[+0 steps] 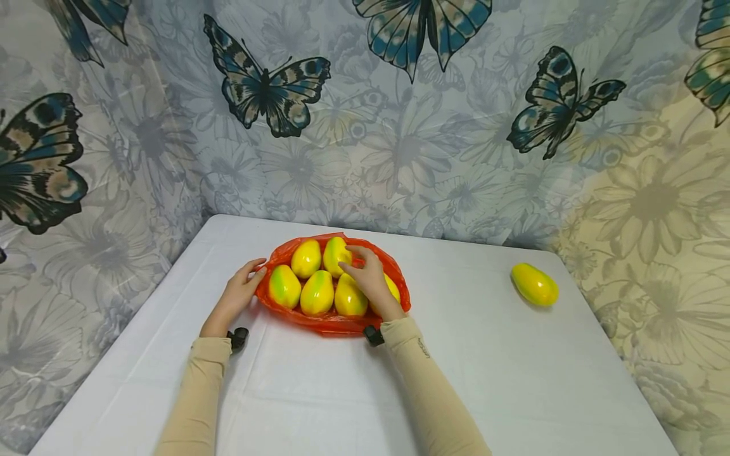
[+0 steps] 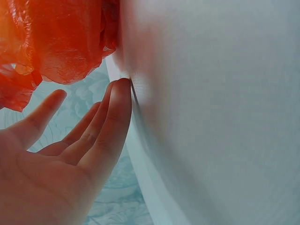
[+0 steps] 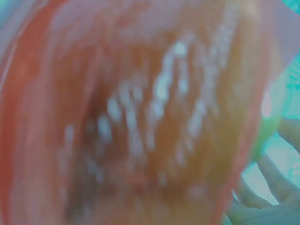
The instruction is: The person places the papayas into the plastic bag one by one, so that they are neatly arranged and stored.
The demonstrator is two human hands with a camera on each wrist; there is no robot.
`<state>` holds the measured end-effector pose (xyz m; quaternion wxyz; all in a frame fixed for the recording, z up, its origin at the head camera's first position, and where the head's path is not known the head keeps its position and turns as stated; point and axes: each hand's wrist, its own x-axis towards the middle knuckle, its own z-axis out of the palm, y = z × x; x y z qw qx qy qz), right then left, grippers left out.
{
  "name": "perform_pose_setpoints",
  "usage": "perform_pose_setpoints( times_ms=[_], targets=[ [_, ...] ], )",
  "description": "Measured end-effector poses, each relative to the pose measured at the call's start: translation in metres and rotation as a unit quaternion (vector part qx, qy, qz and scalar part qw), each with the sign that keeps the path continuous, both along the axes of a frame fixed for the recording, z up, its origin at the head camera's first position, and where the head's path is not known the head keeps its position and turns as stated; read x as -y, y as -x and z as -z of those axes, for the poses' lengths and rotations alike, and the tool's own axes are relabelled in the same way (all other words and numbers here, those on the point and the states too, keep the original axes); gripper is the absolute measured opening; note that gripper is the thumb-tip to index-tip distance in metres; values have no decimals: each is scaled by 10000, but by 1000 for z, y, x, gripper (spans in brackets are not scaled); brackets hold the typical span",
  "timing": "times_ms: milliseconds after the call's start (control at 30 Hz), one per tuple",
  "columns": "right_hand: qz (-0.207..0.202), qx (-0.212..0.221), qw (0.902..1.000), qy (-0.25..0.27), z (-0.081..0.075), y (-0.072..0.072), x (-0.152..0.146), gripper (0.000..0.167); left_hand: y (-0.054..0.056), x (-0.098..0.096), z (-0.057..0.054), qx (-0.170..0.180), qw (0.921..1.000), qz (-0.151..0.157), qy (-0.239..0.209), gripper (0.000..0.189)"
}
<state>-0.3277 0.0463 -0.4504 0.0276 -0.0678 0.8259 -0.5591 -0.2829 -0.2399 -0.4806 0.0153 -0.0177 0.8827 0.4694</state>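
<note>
A red plastic bag (image 1: 325, 326) lies spread on the table with its mouth up. Several yellow-green mangoes (image 1: 317, 293) sit inside it. My left hand (image 1: 236, 294) is at the bag's left edge, its fingers fairly straight. The left wrist view shows this hand (image 2: 79, 145) beside the red bag (image 2: 65, 42), holding nothing, fingertips near the white cloth. Over the bag's right side reaches my right hand (image 1: 371, 275), thumb and fingers spread at a back mango (image 1: 333, 254). In the right wrist view, blurred red plastic (image 3: 140, 117) hides much of that hand (image 3: 267, 206).
Off to the right, a single yellow mango (image 1: 535, 285) lies on the white-covered table (image 1: 456, 354). Butterfly-patterned cloth (image 1: 399, 145) hangs behind the table and along both sides. A black wrist device (image 1: 238, 339) sits at the left cuff, another (image 1: 373, 335) at the right.
</note>
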Motion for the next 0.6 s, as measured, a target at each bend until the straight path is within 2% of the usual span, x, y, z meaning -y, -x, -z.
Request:
perform_pose_setpoints(
  times_ms=[167,367,600],
  targets=[
    [-49,-153,9995,277,0,-2,-9,47,0,0,0,13,10000,10,-19,55],
    [29,-548,9984,136,-4,-4,-26,47,0,0,0,60,10000,18,-13,56],
    [218,-654,9976,-91,-6,-2,-47,46,0,0,0,67,10000,19,-5,57]
  ],
)
